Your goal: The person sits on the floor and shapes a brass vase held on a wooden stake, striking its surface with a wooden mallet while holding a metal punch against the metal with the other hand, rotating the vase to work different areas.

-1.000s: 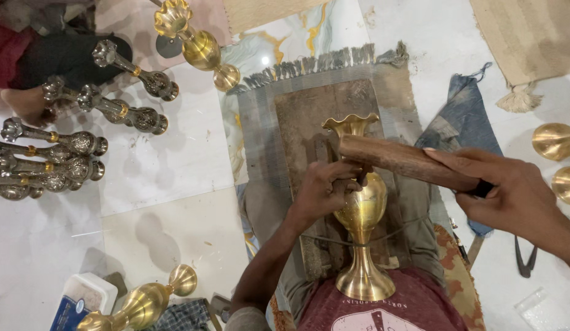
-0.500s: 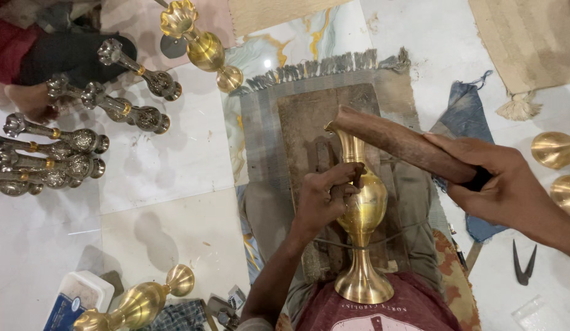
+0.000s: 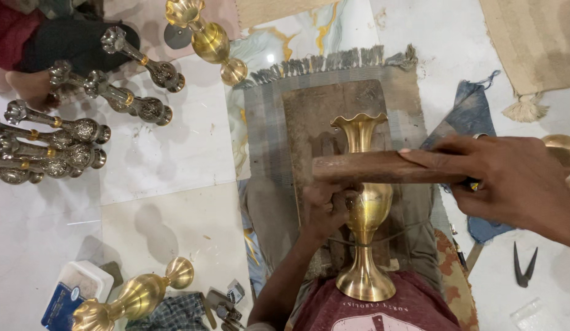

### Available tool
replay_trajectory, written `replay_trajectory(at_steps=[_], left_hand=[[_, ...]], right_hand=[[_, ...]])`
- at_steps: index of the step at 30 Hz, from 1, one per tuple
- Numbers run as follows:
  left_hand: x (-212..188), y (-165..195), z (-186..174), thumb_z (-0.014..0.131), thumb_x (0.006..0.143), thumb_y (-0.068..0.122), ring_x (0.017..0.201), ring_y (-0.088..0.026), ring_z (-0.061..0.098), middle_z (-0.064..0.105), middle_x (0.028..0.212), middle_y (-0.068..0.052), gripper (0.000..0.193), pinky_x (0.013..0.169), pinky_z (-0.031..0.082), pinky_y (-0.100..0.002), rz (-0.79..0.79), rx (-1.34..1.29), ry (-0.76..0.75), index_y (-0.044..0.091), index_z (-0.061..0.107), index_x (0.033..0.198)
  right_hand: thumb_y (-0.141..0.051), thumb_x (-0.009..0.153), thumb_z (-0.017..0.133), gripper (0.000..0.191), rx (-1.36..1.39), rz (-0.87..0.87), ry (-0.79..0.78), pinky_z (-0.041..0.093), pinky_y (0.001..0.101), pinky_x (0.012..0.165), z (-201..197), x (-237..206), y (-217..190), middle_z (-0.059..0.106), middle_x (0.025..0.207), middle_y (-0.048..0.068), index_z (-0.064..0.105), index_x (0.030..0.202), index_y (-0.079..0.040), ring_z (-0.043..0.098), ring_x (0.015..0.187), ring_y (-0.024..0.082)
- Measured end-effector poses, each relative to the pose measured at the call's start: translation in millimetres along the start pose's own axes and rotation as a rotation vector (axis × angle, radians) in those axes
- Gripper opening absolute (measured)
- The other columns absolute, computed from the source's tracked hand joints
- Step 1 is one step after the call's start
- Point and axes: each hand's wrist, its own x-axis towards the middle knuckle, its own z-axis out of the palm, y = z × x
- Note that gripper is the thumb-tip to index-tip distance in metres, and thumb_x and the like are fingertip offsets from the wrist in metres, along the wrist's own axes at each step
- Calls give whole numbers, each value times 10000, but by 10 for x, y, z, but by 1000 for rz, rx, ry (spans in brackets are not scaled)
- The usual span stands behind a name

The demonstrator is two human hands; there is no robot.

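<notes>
Well to the left of the left hand, a group of silver-coloured vases is laid on its sides on the white tiled floor. Below these, near the lower edge of the view, a brass vase is laid on its side beside a small white and blue box. Above and to the left of the left hand, a second brass vase is laid across the tiles at the corner of a grey fringed mat.

The left hand is closed around the body of the central brass vase, with the fingers wrapped over its bulged middle. This vase is laid lengthwise over a brown board on the mat, its fluted mouth pointed away from the person and its round foot placed against the red shirt at the lower edge.

A brown wooden bar is held crosswise over the neck of the vase, just above the left hand; whether it touches the neck cannot be told. Its right end is enclosed by the right hand, the fingers being clamped over the top of it.

Behind the right hand, a blue cloth is laid on the floor. Below the right hand, a pair of dark metal dividers is placed on the tiles. Above it, a beige woven rug with a tassel is seen.
</notes>
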Motion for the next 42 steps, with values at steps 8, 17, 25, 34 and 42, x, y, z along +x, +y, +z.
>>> replay_trajectory(at_steps=[8, 17, 25, 34, 42], left_hand=[[-3, 121, -4, 582, 951, -73, 840, -170, 793, 786, 996, -96, 251, 734, 676, -280, -134, -60, 4, -25, 727, 1149], [-46, 135, 24, 608, 874, -169, 884, -177, 760, 778, 1008, -119, 302, 756, 637, -286, -442, -521, 205, -52, 705, 1135], [-228, 410, 245, 630, 899, -153, 878, -170, 775, 789, 992, -139, 336, 771, 648, -273, -307, -218, 387, -59, 670, 1219], [-277, 427, 347, 594, 954, -133, 807, -163, 745, 771, 950, -139, 248, 727, 624, -256, -318, -164, 420, -75, 632, 1191], [-333, 438, 354, 599, 959, -106, 867, -155, 759, 763, 972, -118, 193, 813, 630, -271, -221, -22, 385, -42, 638, 1137]], right_hand=[[-177, 798, 693, 842, 473, -238, 452, 507, 200, 470, 13, 132, -11, 674, 1236, -24, 428, 1548, -452, 666, 589, 74], [-124, 742, 725, 720, 547, -75, 289, 561, 272, 522, 147, 283, -77, 705, 1094, -33, 577, 1389, -401, 667, 634, 126], [-107, 702, 730, 870, 748, -10, 288, 571, 337, 547, 340, 237, -205, 745, 927, 8, 555, 1487, -438, 683, 605, 156], [-101, 692, 743, 874, 419, -189, 370, 521, 329, 470, -289, 174, -291, 729, 1203, -20, 536, 1487, -399, 687, 605, 144], [-177, 722, 724, 903, -209, -317, 276, 529, 342, 538, -787, 25, -380, 664, 1007, -95, 464, 1532, -478, 654, 662, 155]])
